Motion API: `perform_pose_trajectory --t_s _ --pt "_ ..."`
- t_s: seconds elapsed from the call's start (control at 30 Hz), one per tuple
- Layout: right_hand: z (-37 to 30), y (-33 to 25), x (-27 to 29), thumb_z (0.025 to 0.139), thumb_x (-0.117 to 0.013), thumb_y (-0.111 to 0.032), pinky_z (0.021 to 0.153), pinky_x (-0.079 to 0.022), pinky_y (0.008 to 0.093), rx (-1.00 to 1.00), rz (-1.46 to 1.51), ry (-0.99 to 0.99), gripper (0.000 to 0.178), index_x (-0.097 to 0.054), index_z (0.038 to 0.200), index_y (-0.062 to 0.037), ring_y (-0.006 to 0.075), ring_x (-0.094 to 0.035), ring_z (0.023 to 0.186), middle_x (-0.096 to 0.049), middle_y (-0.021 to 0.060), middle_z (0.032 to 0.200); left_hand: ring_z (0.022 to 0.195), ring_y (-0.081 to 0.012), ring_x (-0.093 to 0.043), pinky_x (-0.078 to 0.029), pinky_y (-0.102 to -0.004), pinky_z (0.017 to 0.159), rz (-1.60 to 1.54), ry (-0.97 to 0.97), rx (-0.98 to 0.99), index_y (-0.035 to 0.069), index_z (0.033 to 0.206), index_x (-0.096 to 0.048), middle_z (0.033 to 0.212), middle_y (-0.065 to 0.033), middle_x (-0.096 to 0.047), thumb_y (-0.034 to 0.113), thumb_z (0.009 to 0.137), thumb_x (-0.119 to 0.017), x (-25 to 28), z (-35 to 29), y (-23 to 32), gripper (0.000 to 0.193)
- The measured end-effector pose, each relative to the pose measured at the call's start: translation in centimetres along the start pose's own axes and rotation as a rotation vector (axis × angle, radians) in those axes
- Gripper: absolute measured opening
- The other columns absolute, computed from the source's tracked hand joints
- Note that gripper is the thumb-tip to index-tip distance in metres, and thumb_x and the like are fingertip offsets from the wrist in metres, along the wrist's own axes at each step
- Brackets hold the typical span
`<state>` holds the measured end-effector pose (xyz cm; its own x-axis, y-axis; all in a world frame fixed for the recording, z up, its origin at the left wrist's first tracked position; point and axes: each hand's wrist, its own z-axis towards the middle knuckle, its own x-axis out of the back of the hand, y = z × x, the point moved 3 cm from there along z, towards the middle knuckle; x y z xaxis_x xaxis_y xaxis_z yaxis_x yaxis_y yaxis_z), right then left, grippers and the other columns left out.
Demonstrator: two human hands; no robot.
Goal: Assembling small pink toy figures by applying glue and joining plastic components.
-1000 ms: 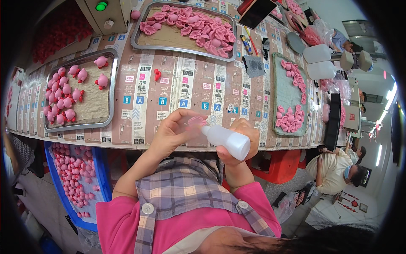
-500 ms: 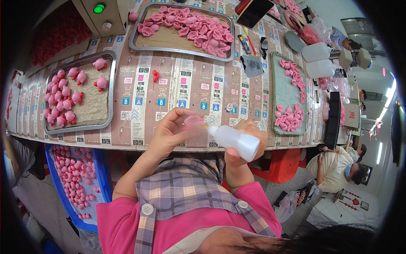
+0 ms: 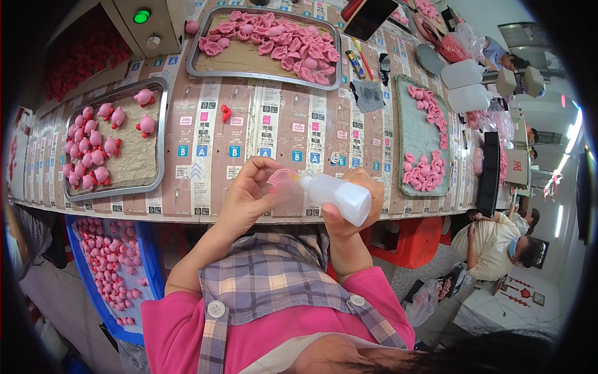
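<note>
Between its fingertips my left hand (image 3: 253, 193) pinches a pink curved plastic piece (image 3: 281, 177). My right hand (image 3: 363, 198) is wrapped round a translucent white squeeze bottle (image 3: 341, 198), held tilted on its side. The bottle's narrow yellowish nozzle points left and meets or nearly meets the pink piece; whether they touch I cannot tell. Both hands are just above the table's near edge. Beyond them lies a small red part (image 3: 226, 113) on the table. A metal tray (image 3: 215, 62) of similar loose pink pieces stands at the back.
At left, a metal tray (image 3: 140, 168) holds pink round figures with red parts. Below it a blue crate (image 3: 149, 274) holds more. On the right is a greenish tray (image 3: 430, 146) of pink pieces. A red stool (image 3: 414, 243) sits under the table. Another person (image 3: 498, 246) is at far right.
My right hand has moved the bottle slightly left, bringing its nozzle closer to the pink piece. My left hand keeps its pinch on the piece. The whole view has shifted a little.
</note>
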<state>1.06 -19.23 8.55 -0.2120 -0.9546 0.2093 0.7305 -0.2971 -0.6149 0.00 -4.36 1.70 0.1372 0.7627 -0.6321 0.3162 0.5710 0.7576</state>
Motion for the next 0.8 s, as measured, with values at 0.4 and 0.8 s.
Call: perform_pose_trajectory --t_s 0.4,0.8 --pt "-0.4 0.2 0.5 0.065 -0.072 -0.03 0.041 -0.034 0.0293 0.004 -0.098 -0.012 0.044 -0.048 0.087 -0.0001 0.0202 -0.046 0.047 -0.051 0.0078 0.064 0.097 -0.0143 -0.051 -0.044 -0.0246 0.08 0.112 0.001 -0.042 0.005 0.107 -0.037 0.105 -0.0107 -0.051 -0.003 0.069 -0.063 0.3 -0.1 -0.2 0.047" --pt "-0.4 0.2 1.1 0.067 -0.07 -0.031 0.045 -0.034 0.0282 0.008 -0.055 0.002 0.045 -0.045 0.09 -0.0002 0.0175 -0.046 0.05 -0.051 0.0063 0.065 0.098 -0.0136 -0.048 -0.041 -0.0247 0.083 0.218 0.053 -0.152 0.001 0.106 -0.043 0.107 -0.0088 -0.049 -0.003 0.07 -0.063 0.5 -0.3 -0.1 0.042"
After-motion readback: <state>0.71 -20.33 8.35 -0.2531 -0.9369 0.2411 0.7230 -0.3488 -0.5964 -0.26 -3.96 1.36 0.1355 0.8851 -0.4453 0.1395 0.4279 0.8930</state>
